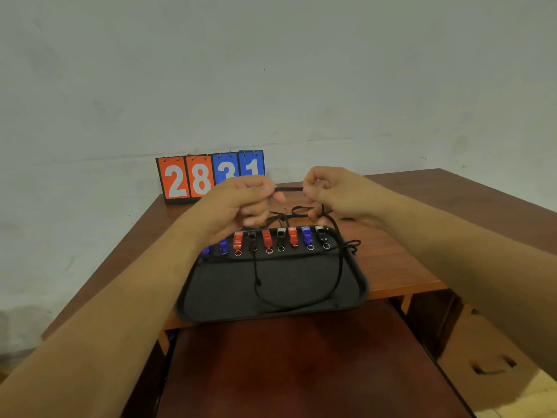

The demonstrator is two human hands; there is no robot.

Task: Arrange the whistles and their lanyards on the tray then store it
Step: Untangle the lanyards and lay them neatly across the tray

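Brown wooden tabletop (401,251): coloured plastic whistles (267,239) already line your black rectangular tray (360,279); both hands' fingers (310,188) pinch one black cord lanyard (288,189), others loose, storing remains

Two bare forearms enter from seven and four o'clock, sleeveless as far as the frame shows. The left hand (238,203) and right hand (328,191) wear no gloves, rings or watch.

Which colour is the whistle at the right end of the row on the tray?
Black, with a pale mouthpiece: the rightmost whistle, seen in the head view.
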